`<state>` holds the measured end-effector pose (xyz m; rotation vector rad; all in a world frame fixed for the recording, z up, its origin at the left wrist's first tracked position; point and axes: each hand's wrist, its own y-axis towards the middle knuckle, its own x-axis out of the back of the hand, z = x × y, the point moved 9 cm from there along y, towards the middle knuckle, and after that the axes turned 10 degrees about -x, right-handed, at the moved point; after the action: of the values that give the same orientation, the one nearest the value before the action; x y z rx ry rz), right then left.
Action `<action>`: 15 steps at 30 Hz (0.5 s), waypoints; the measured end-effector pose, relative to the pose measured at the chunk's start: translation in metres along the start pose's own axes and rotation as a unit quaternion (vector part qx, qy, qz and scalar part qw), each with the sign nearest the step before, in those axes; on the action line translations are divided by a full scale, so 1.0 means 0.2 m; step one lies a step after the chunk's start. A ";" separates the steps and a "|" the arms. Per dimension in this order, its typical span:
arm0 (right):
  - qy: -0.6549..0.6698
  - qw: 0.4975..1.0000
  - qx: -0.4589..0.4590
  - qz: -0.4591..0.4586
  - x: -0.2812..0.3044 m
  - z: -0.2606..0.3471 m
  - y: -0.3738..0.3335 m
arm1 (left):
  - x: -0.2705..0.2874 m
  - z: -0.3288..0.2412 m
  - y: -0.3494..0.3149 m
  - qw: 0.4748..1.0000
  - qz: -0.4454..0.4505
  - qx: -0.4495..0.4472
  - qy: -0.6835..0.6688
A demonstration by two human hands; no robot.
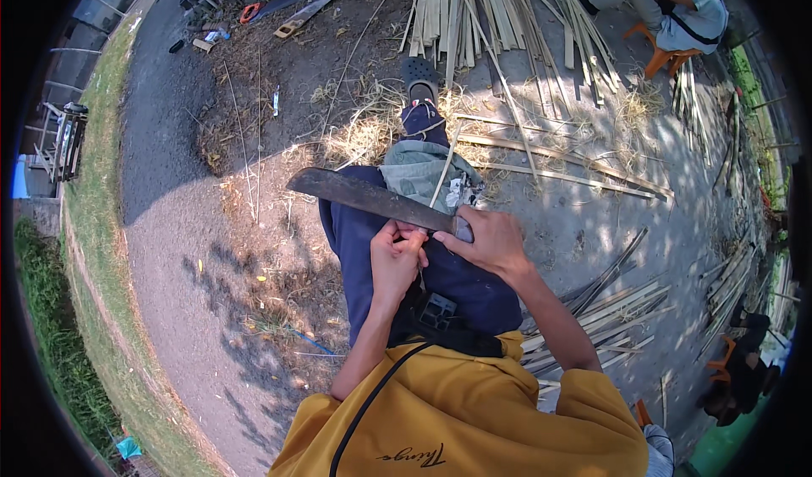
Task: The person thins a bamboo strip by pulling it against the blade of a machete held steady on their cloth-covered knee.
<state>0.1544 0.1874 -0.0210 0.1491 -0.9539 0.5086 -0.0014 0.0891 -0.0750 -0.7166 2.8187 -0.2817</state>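
Observation:
My right hand (489, 240) is wrapped round the handle of a machete (364, 196). Its long dark blade points left across my lap, over my blue trousers. Close to the blade's handle end, my left hand (397, 261) is closed in a pinch. A thin pale bamboo strip (445, 166) runs down behind the blade and lines up with those fingers; the blade hides part of it. Under the blade, a grey-green cloth (414, 168) covers my leg.
Long bamboo strips (474, 20) lie in a pile ahead, with more strips (609, 312) at right. Shavings (364, 130) surround my foot. Handsaws (317, 8) rest on the ground at far left. A person (689, 20) sits on an orange stool (664, 54) at far right.

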 end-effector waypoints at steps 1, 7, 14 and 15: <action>-0.001 1.000 -0.001 0.000 0.00 0.00 0.00 | 0.00 -0.01 0.00 1.000 -0.001 -0.001 0.007; 0.000 1.000 0.015 -0.025 -0.02 0.00 0.00 | 0.01 -0.01 -0.01 1.000 0.004 0.004 0.006; 0.019 0.998 0.011 -0.055 -0.01 0.03 -0.03 | 0.05 -0.03 -0.08 0.999 0.012 0.026 0.030; 0.025 0.998 0.007 -0.060 -0.01 0.03 -0.03 | 0.06 -0.03 -0.10 0.999 0.012 0.027 0.029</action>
<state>0.1523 0.1802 -0.0182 0.2045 -0.8866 0.4076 -0.0047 0.0657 -0.0658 -0.6722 2.8612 -0.3790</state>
